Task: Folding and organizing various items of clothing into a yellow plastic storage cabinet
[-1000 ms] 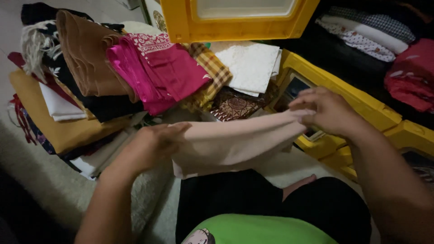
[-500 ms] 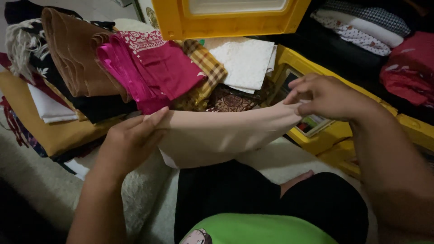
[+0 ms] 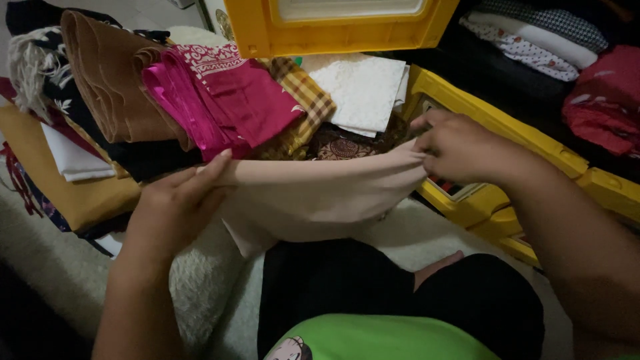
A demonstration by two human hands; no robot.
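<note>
While both hands are engaged, the principal item is one beige cloth, soft and plain, stretched crosswise above the person's lap between them.

Left hand: fingers laid flat along the cloth's left end, thumb beneath, grasping it; the lower edge of the cloth sags toward the black trousers.

Right hand: fingertips pinched shut on the cloth's right end, which gathers to a narrow bunch at the grip, in front of the yellow plastic frame.

Surrounding stock, on the floor beyond the cloth:
- brown folded fabric, rolled edge upward, at the left of the pile;
- magenta cloth with white pattern, just beside the brown, overlapping it;
- yellow-and-brown checked cloth, partly under the magenta;
- white textured cloth, folded square, lying next to the checked one;
- dark brown patterned piece, directly behind the beige cloth;
- mustard fabric and a white folded piece, low at the far left, under black fabric.

Right side: folded red garments and pale spotted ones in a dark compartment beyond the yellow frame.

Floor covering: cream shaggy rug. Green garment at the bottom edge.
</note>
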